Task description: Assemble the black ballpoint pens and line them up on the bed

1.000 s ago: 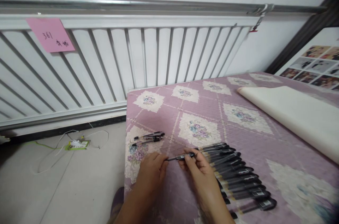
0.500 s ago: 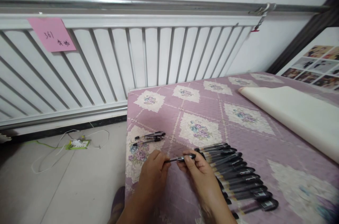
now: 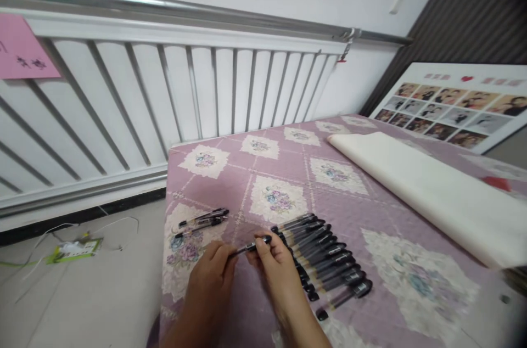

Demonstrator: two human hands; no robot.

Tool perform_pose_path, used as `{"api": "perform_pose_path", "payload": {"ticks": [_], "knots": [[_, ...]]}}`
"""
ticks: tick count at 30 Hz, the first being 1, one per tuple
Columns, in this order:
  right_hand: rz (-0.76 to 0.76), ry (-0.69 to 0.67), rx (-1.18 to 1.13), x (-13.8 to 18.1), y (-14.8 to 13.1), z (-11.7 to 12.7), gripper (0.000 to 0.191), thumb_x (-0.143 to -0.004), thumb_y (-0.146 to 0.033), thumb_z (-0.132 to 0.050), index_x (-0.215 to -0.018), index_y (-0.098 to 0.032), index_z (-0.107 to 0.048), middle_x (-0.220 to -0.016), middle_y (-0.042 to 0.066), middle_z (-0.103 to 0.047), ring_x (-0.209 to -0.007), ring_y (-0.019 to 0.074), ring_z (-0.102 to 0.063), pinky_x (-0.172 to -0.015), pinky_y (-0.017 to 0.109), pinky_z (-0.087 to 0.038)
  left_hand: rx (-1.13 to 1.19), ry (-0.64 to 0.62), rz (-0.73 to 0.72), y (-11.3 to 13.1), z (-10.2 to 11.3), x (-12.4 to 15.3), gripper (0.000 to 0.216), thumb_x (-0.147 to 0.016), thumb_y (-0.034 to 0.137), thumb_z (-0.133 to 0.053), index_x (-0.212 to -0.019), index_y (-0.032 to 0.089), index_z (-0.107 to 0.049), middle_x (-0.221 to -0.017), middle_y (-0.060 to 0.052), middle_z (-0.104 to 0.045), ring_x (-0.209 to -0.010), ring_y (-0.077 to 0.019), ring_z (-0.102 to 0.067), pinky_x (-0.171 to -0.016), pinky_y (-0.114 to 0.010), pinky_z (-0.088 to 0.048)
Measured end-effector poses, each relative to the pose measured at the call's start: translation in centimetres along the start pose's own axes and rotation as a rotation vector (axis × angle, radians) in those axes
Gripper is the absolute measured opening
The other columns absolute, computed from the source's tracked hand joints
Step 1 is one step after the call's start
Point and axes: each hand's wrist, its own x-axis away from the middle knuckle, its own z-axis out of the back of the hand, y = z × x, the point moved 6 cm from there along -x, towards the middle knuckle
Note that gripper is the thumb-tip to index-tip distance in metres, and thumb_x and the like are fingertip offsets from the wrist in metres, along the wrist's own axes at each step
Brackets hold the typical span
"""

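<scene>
Between my two hands a black pen [image 3: 249, 247] is held, lying roughly level above the bed cover. My left hand [image 3: 214, 268] is closed around its left end, and the fingers hide that tip. The thumb and fingers of my right hand [image 3: 274, 265] pinch the dark end on the other side. Just right of my right hand lies a slanting row of several black pens [image 3: 329, 257] with clear barrels, side by side. Beyond my left hand, a few more pens [image 3: 203, 220] lie together near the cover's left edge.
The pens rest on a purple floral cover [image 3: 230, 183]. A cream folded sheet [image 3: 411, 189] lies to the right, with a photo board [image 3: 448, 106] behind it. A white radiator [image 3: 206, 90] stands at the back. On the floor left is a power strip [image 3: 74, 250] with cables.
The view has swung to the right, so everything sits further left and more of the photo board shows. Both hands keep hold of the same pen, much as before.
</scene>
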Motion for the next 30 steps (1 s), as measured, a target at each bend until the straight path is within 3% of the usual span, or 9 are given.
{"api": "perform_pose_path", "payload": {"ticks": [6,14,17,22,26,30], "knots": [[0.069,0.045,-0.012,-0.1,-1.1,1.2,0.036,-0.069,-0.049,-0.072,-0.09,-0.021,-0.062,-0.057,-0.008,-0.052,-0.053,0.0101,-0.054,-0.058,0.023,-0.045,0.011,0.019,0.02,0.3,-0.1,0.4,0.029,-0.09,0.028,-0.041,-0.113,0.023,-0.058,-0.108,-0.007,-0.065,-0.1,-0.0208,-0.061,-0.088,-0.037,-0.049],[0.089,0.135,-0.011,-0.5,-1.6,3.4,0.038,-0.068,-0.049,-0.072,-0.094,-0.022,-0.064,-0.065,-0.005,-0.058,-0.057,0.0112,-0.055,-0.058,0.023,-0.046,-0.02,-0.118,0.118,-0.2,-1.2,0.3,0.032,-0.09,0.03,-0.038,-0.106,0.022,-0.064,-0.107,-0.006,-0.068,-0.101,-0.0218,-0.062,-0.09,-0.038,-0.048],[0.133,0.151,0.058,-0.6,-2.1,3.7,0.043,-0.073,-0.047,-0.069,-0.107,-0.023,-0.061,-0.076,-0.002,-0.063,-0.062,0.0137,-0.058,-0.058,0.025,-0.047,-0.019,-0.143,0.128,-0.1,-1.3,0.2,0.032,-0.09,0.031,-0.037,-0.103,0.022,-0.065,-0.104,-0.006,-0.069,-0.098,-0.0217,-0.062,-0.088,-0.037,-0.048],[0.283,0.309,0.103,-0.5,-4.6,6.1,0.046,-0.077,-0.047,-0.063,-0.116,-0.023,-0.055,-0.096,0.003,-0.066,-0.07,0.0142,-0.059,-0.057,0.024,-0.046,-0.027,-0.176,0.193,-0.2,-1.5,-0.3,0.032,-0.089,0.034,-0.037,-0.101,0.023,-0.065,-0.102,-0.004,-0.069,-0.096,-0.0216,-0.062,-0.081,-0.033,-0.049],[0.31,0.445,0.007,-0.2,-6.3,8.9,0.04,-0.079,-0.047,-0.061,-0.111,-0.023,-0.056,-0.098,0.001,-0.066,-0.07,0.0117,-0.059,-0.058,0.022,-0.046,-0.096,-0.204,0.207,1.5,-2.1,-1.7,0.029,-0.09,0.03,-0.039,-0.103,0.024,-0.063,-0.102,-0.003,-0.069,-0.095,-0.0203,-0.062,-0.083,-0.031,-0.046],[0.333,0.519,-0.105,0.2,-7.5,11.5,0.035,-0.078,-0.045,-0.064,-0.105,-0.023,-0.059,-0.094,-0.001,-0.065,-0.069,0.0088,-0.059,-0.059,0.019,-0.045,-0.241,-0.265,0.141,4.4,-4.5,-4.1,0.027,-0.092,0.028,-0.038,-0.096,0.023,-0.064,-0.094,-0.004,-0.069,-0.089,-0.021,-0.062,-0.078,-0.031,-0.044]]}}
